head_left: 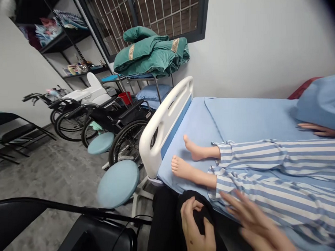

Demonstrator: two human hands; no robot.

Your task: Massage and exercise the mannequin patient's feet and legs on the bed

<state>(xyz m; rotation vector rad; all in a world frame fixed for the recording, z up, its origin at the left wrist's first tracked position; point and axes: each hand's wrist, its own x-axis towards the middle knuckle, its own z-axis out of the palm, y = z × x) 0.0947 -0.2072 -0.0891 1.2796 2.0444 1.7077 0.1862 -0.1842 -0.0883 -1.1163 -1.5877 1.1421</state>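
Striped trousers [268, 188], blue and white: lying along the near side of the light-blue bed sheet [252, 117], legs side by side, with bare feet [182, 167] out of the cuffs, just beside the white footboard [154, 140]. Over the near trouser leg, the right hand [256, 221], blurred, fingers loosely spread and thumb apart, nothing seen between them; cannot tell whether touching the cloth. By a black-clad knee [190, 194], the left hand [197, 227], fingers curled, thumb apart from them, likewise clamped on nothing visible. At far right, another hand [318, 129] on the sheet, partly under light-blue cloth [320, 102]. Below the barred window, a folded green quilt [154, 54] with tan bands [175, 45] bearing dark capital-like characters, too small to read surely. Beyond the footboard, wheelchairs [106, 118], round blue stools [118, 184] and a red bucket [125, 98]. On wall shelves [57, 40], cloths and small containers [72, 69], labels unreadable from here. At lower left, a black chair [116, 229].
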